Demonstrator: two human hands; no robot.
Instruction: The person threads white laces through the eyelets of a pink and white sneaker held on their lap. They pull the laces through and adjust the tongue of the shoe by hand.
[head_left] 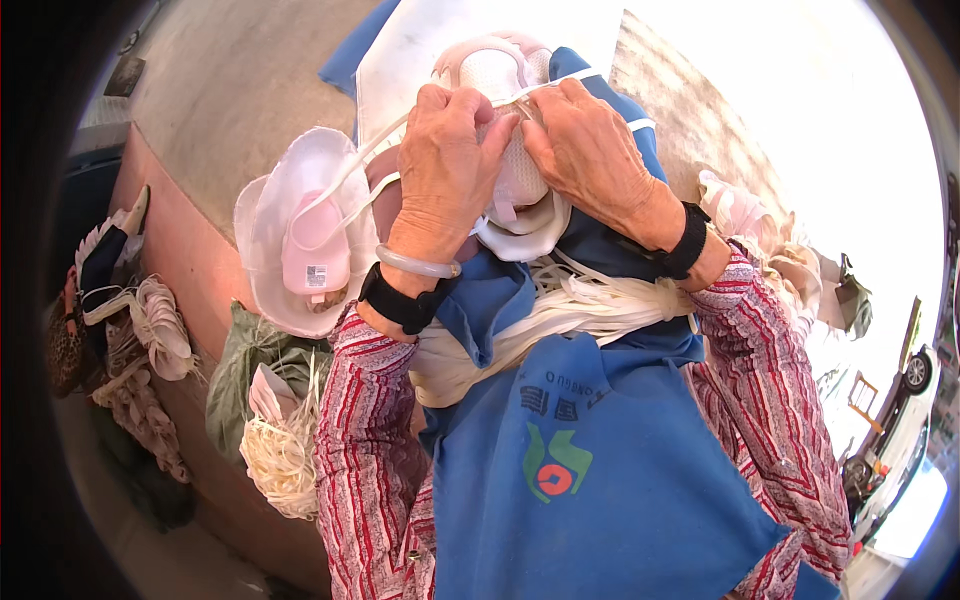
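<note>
A pale pink and white shoe upper (505, 68) lies in front of me over my blue apron, its toe pointing away. A white shoelace (372, 150) runs through its top and trails in a loop to the left. My left hand (447, 165) is closed, pinching the lace at the upper's left side. On the other side my right hand (590, 150) is also closed on the lace, near the eyelets, which the fingers partly hide. The two thumbs almost meet over the tongue.
Left of me sits a white shoe upper with a pink sole (318, 250). A bundle of white laces (570, 318) lies across my lap, more laces (282, 460) hang at lower left. Piled uppers (165, 330) stand far left, others (745, 210) at right.
</note>
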